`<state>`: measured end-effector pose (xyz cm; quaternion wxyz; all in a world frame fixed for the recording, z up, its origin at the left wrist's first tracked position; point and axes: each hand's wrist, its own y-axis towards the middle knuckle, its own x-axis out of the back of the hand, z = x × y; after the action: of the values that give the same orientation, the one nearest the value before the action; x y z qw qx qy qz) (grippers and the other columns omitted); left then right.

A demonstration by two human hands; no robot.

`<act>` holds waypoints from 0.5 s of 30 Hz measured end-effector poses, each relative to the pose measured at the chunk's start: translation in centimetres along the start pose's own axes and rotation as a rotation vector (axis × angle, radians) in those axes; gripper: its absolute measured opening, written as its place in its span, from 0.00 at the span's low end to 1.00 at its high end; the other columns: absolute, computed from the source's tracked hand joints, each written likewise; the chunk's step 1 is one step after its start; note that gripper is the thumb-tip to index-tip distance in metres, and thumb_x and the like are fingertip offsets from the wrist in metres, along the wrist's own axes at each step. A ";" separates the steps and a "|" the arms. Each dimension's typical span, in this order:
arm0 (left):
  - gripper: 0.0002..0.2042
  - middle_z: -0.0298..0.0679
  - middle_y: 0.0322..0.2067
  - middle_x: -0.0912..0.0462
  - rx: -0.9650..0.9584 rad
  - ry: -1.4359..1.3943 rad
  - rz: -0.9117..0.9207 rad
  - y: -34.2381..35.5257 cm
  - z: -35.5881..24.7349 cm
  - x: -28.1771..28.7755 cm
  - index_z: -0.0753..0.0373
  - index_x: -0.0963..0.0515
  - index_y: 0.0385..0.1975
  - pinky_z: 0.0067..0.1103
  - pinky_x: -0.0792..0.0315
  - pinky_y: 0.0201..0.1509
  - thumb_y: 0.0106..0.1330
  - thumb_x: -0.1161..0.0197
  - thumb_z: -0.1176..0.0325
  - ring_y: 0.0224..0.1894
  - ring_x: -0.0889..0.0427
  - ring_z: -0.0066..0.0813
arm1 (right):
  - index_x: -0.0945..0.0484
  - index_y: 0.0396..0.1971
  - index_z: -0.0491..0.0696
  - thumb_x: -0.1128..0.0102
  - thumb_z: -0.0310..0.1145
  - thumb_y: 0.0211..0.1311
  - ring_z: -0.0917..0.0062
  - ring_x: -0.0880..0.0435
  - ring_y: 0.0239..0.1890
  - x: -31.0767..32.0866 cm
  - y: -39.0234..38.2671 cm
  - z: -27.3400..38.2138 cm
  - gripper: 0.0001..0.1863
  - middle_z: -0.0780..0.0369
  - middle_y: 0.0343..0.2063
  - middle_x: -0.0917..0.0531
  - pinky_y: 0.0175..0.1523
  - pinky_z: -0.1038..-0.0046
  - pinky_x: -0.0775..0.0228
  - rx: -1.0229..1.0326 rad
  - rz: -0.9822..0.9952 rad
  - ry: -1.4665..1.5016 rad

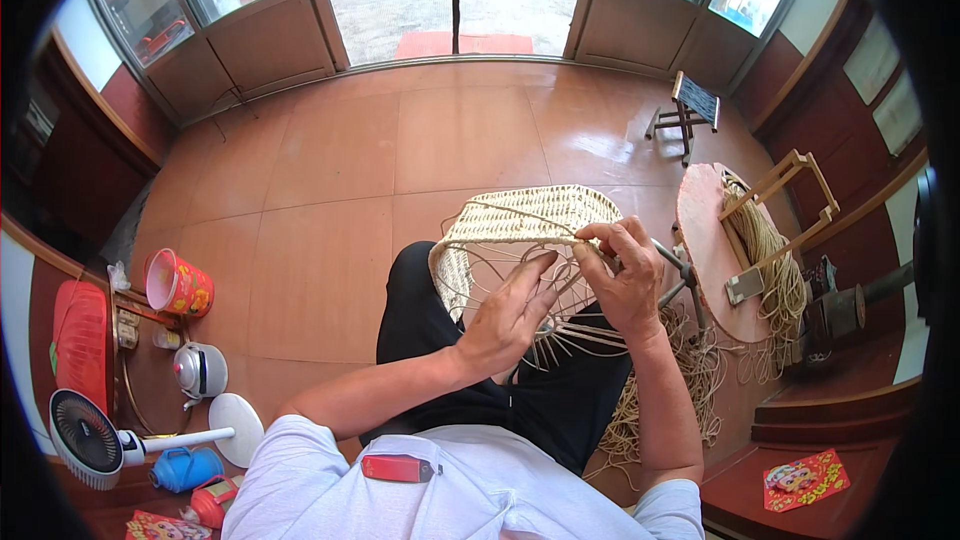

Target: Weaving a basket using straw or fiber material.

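A partly woven basket of pale cord rests over my lap, its woven wall on the far side and loose strands spreading across the open middle. My right hand pinches a cord at the basket's near right rim, thumb and fingers closed. My left hand lies among the loose strands inside the basket, fingers stretched out toward the right hand; I see nothing gripped in it. Beneath the right hand, thin strands fan out from a gathered point over my dark trousers.
Loose cord heaps by my right leg. Beyond it are a pink board, a cord coil and a wooden frame. A folding stool stands far right. A bucket, kettle and fan are left.
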<state>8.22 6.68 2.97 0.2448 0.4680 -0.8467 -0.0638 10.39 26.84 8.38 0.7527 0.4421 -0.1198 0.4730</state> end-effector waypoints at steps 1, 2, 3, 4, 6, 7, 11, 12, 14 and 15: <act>0.25 0.53 0.70 0.20 0.171 -0.258 -0.010 0.6 0.7 -0.9 0.71 0.29 0.77 0.36 0.28 0.79 0.90 0.46 0.62 0.73 0.20 0.50 | 0.07 0.41 0.50 0.20 0.29 0.62 0.74 0.14 0.32 -0.2 0.2 -0.3 0.08 0.63 0.33 0.15 0.39 0.69 0.20 -0.012 0.001 0.024; 0.26 0.52 0.72 0.21 0.342 -0.521 -0.011 1.3 1.1 -1.9 0.71 0.30 0.79 0.35 0.31 0.81 0.91 0.49 0.59 0.75 0.22 0.45 | 0.07 0.41 0.49 0.21 0.29 0.62 0.74 0.15 0.32 -0.2 0.2 -0.8 0.08 0.63 0.33 0.15 0.40 0.69 0.19 -0.031 0.001 0.043; 0.25 0.47 0.73 0.22 0.408 -0.665 -0.018 2.5 0.9 -2.1 0.69 0.30 0.78 0.33 0.33 0.83 0.92 0.51 0.60 0.76 0.24 0.37 | 0.07 0.41 0.49 0.21 0.28 0.62 0.75 0.15 0.32 -0.4 0.3 -1.1 0.08 0.63 0.33 0.15 0.39 0.70 0.20 0.004 -0.009 0.051; 0.25 0.47 0.73 0.22 0.403 -0.667 -0.029 3.2 0.8 -2.5 0.69 0.30 0.78 0.33 0.33 0.83 0.92 0.51 0.60 0.76 0.24 0.37 | 0.07 0.41 0.49 0.21 0.28 0.62 0.75 0.15 0.32 -0.3 0.4 -1.0 0.08 0.63 0.33 0.15 0.39 0.70 0.20 0.014 -0.004 0.052; 0.22 0.44 0.72 0.21 0.503 -1.138 -0.121 4.3 1.0 -3.2 0.66 0.27 0.77 0.33 0.31 0.81 0.91 0.49 0.62 0.74 0.22 0.33 | 0.08 0.40 0.48 0.21 0.27 0.61 0.76 0.15 0.31 -0.6 0.5 -0.8 0.08 0.63 0.32 0.15 0.38 0.71 0.20 0.005 -0.010 0.062; 0.19 0.41 0.68 0.18 0.476 -1.204 -0.140 4.6 1.7 -3.7 0.64 0.24 0.72 0.31 0.28 0.79 0.90 0.47 0.64 0.70 0.20 0.29 | 0.08 0.40 0.48 0.21 0.26 0.61 0.77 0.16 0.31 -0.7 0.6 -0.6 0.08 0.63 0.32 0.16 0.37 0.71 0.20 0.010 -0.017 0.060; 0.15 0.37 0.59 0.13 0.540 -1.317 -0.175 5.5 1.4 -4.6 0.63 0.21 0.66 0.28 0.24 0.72 0.88 0.44 0.66 0.61 0.15 0.23 | 0.08 0.40 0.48 0.20 0.26 0.60 0.77 0.16 0.31 -0.7 0.5 -1.4 0.08 0.63 0.32 0.16 0.38 0.71 0.20 0.020 -0.024 0.031; 0.15 0.37 0.59 0.13 0.537 -1.319 -0.178 5.6 1.4 -4.6 0.63 0.21 0.66 0.28 0.24 0.72 0.88 0.44 0.66 0.61 0.15 0.23 | 0.08 0.40 0.48 0.20 0.26 0.60 0.76 0.16 0.30 -0.7 0.4 -1.5 0.09 0.63 0.32 0.16 0.38 0.71 0.21 0.025 -0.030 0.020; 0.14 0.35 0.57 0.12 0.546 -1.346 -0.168 5.5 1.3 -4.7 0.62 0.19 0.63 0.27 0.23 0.71 0.86 0.43 0.66 0.59 0.15 0.22 | 0.08 0.40 0.47 0.20 0.26 0.60 0.76 0.16 0.30 -0.6 0.4 -1.6 0.09 0.63 0.32 0.16 0.38 0.71 0.21 0.032 -0.033 0.011; 0.13 0.35 0.55 0.12 0.521 -1.352 -0.170 5.5 1.5 -5.0 0.62 0.17 0.60 0.26 0.23 0.70 0.85 0.42 0.67 0.58 0.14 0.21 | 0.08 0.40 0.47 0.20 0.26 0.59 0.76 0.16 0.31 -0.6 0.3 -1.6 0.09 0.63 0.32 0.16 0.38 0.71 0.21 0.035 -0.038 0.009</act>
<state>5.54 13.61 1.78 -0.4567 0.4338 -0.7613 -0.1540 9.43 27.76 7.29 0.7543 0.4551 -0.0999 0.4627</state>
